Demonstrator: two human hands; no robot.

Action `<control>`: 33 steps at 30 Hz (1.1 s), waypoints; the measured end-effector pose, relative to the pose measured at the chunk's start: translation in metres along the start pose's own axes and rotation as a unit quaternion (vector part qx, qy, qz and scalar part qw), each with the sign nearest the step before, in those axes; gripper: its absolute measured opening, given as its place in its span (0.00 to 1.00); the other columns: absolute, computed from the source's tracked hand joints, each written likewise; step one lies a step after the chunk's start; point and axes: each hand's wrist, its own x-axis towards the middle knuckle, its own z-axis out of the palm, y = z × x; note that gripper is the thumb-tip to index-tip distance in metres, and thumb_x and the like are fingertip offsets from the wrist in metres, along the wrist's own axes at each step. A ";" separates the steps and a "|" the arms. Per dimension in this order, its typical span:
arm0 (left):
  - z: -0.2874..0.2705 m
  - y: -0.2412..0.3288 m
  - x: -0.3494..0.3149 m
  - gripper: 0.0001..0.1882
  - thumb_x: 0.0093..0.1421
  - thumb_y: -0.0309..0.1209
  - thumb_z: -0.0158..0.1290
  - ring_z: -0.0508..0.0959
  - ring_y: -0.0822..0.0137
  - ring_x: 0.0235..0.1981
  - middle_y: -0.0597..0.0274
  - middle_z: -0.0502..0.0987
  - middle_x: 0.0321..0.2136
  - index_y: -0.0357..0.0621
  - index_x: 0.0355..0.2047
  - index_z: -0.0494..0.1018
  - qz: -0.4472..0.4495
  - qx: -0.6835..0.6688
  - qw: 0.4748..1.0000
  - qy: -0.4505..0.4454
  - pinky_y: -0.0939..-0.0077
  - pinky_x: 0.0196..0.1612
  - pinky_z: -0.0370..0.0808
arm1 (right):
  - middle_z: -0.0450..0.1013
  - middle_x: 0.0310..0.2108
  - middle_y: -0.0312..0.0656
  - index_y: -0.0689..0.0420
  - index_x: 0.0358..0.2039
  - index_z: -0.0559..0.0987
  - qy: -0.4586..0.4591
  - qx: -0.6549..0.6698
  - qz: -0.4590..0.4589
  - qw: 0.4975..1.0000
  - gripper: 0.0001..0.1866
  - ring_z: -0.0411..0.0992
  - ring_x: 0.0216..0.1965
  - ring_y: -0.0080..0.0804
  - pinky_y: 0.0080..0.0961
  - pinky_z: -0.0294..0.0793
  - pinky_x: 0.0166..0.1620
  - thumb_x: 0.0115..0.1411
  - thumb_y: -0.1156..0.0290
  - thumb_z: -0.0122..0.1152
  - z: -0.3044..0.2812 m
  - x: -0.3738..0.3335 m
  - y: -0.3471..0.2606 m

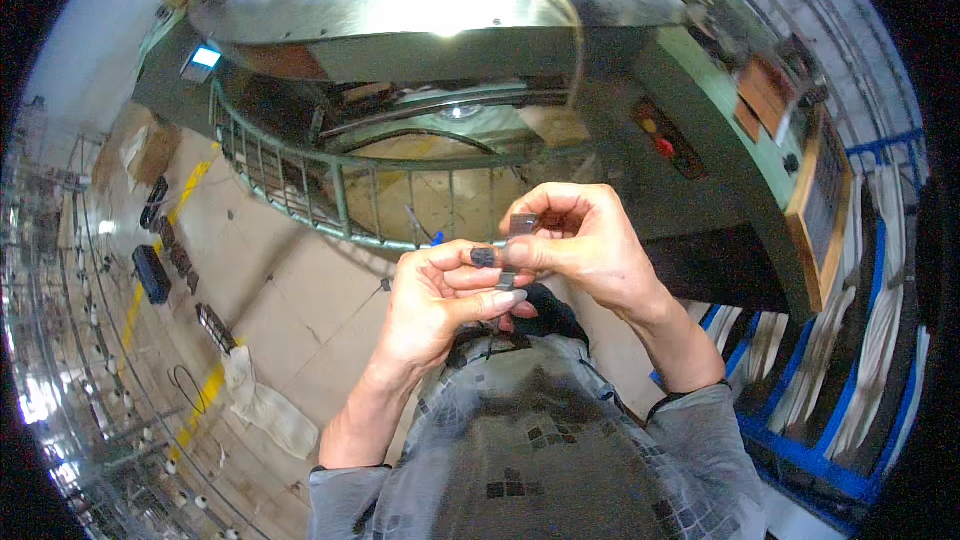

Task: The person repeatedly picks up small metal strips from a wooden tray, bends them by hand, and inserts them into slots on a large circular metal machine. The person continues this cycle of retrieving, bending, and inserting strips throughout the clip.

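My two hands meet in front of my body, over the dark patterned apron (510,440). Between the thumb and fingers of my left hand (425,305) is a small grey metal piece (506,281); its exact kind is too small to tell. A dark wrapping (484,257) covers a fingertip of that hand. My right hand (590,245) pinches a small flat dark-grey piece (523,224) that sticks out above its thumb. The fingertips touch or nearly touch, so I cannot tell whether the two pieces are joined. Fingers hide parts of both.
A green curved railing (375,202) stands ahead of my hands, below a machine with a bright metal top (440,5). At right are a wood-framed board (822,215) and a blue rack with pale strips (800,450). A white cloth (265,410) lies on the floor at left.
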 end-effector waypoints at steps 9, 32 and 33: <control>-0.056 0.045 -0.001 0.17 0.55 0.15 0.61 0.86 0.56 0.32 0.42 0.83 0.40 0.33 0.44 0.73 0.028 -0.051 0.997 0.052 0.70 0.31 0.84 | 0.79 0.28 0.35 0.62 0.31 0.82 -0.065 -0.074 0.011 0.995 0.07 0.73 0.26 0.16 0.17 0.73 0.31 0.61 0.71 0.68 0.040 0.084 -0.005; -0.252 0.201 0.094 0.18 0.57 0.16 0.60 0.85 0.53 0.40 0.45 0.82 0.42 0.32 0.48 0.72 -0.101 0.049 0.992 -0.064 0.62 0.43 0.86 | 0.78 0.24 0.36 0.64 0.32 0.85 0.216 -0.002 0.003 0.976 0.14 0.73 0.27 0.19 0.19 0.72 0.30 0.61 0.63 0.67 0.173 0.264 0.048; -0.254 0.201 0.099 0.18 0.57 0.16 0.60 0.85 0.53 0.41 0.44 0.82 0.43 0.31 0.48 0.72 -0.107 0.042 0.990 -0.080 0.62 0.44 0.85 | 0.78 0.24 0.36 0.64 0.32 0.84 0.235 0.009 0.013 0.972 0.14 0.73 0.27 0.19 0.20 0.72 0.30 0.61 0.64 0.67 0.174 0.264 0.047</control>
